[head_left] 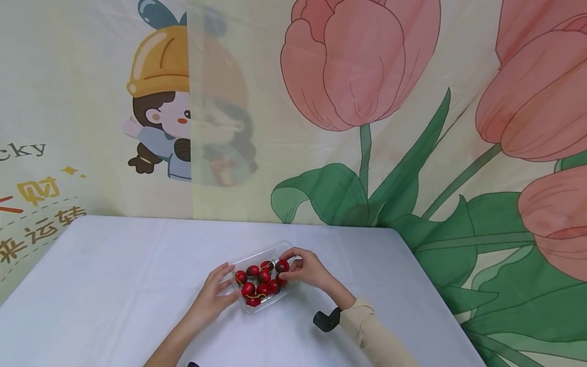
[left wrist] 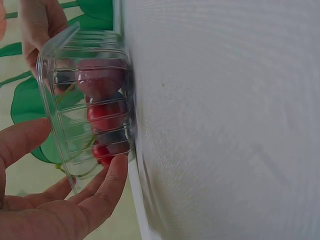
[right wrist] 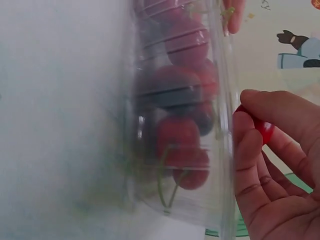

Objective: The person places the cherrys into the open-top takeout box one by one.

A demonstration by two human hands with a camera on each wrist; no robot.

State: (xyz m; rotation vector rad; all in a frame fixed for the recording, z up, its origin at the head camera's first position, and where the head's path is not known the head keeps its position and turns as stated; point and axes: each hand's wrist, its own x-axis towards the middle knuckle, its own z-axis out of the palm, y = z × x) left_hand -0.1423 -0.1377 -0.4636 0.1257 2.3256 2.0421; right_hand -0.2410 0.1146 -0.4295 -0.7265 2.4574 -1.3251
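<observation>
A clear plastic container (head_left: 263, 307) holding several dark red cherries (head_left: 263, 276) with green stems lies slanted on the white-covered table. At its left end, my left hand (head_left: 214, 291) touches the container with its fingers spread; in the left wrist view, fingertips (left wrist: 119, 162) rest against the ribbed end wall and rim. My right hand (head_left: 306, 268) is over the right end. Between thumb and fingers it pinches one cherry (right wrist: 265, 131), just above the rim in the right wrist view. The fingers partly hide that cherry.
A white cloth (head_left: 119, 295) covers the table around the container. Behind the table's far edge hangs a printed backdrop (head_left: 257, 204) with tulips and a cartoon figure. A black wrist mount (head_left: 327, 321) sits at my right wrist, beside a beige sleeve (head_left: 373, 331).
</observation>
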